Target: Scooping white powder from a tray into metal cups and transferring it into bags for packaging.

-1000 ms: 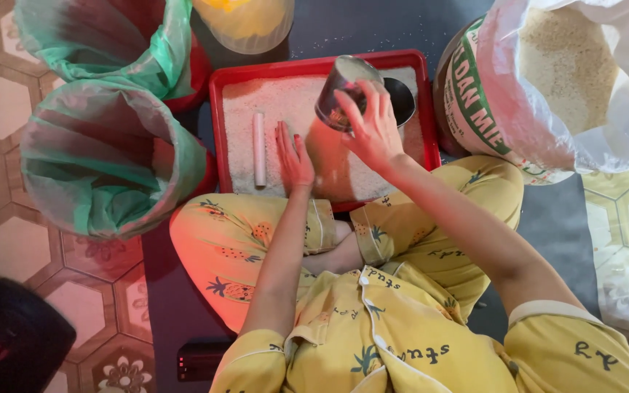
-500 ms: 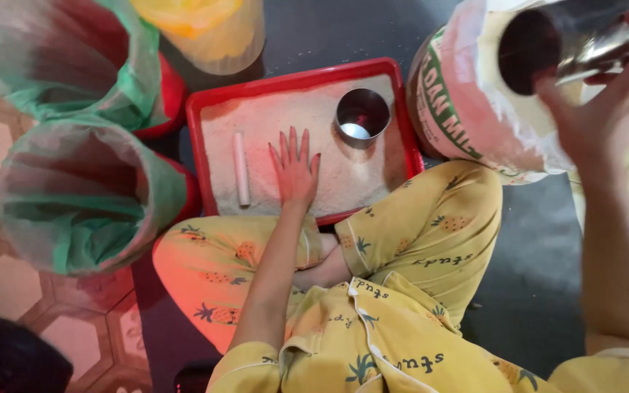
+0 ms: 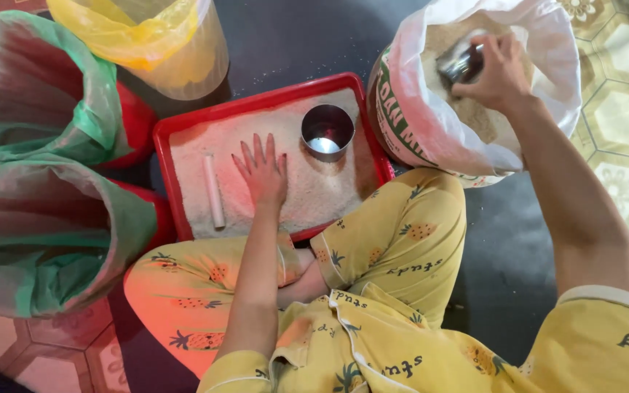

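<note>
Person seated on the floor, legs folded, yellow patterned pyjamas. Red rectangular tray [image 3: 165, 142] in front of the knees, holding an even layer of pale grain. Standing in the grain near the tray's right end: an open metal cup [image 3: 327, 131], upright, shiny base visible inside, so little or nothing in it. Lying in the grain toward the left end: a white stick [image 3: 214, 191], roughly parallel to the short side. Left hand [image 3: 262, 175] rests flat on the grain between stick and cup, fingers [image 3: 256, 149] spread and straight, holding nothing. To the right of the tray, touching its corner: a large sack [image 3: 409, 138], white liner folded out over the rim, green print on a tan side, filled with the same kind of pale grain. Right hand [image 3: 493, 73] reaches into the sack mouth, fingers curled tight around a second metal can [image 3: 460, 64], tilted and partly sunk in the grain; its contents cannot be told. Left of the tray: two red buckets lined with green bags [image 3: 38, 94] [image 3: 45, 240], contents not visible. Behind the tray: a clear tub with a yellow bag liner [image 3: 161, 44], contents unclear.
</note>
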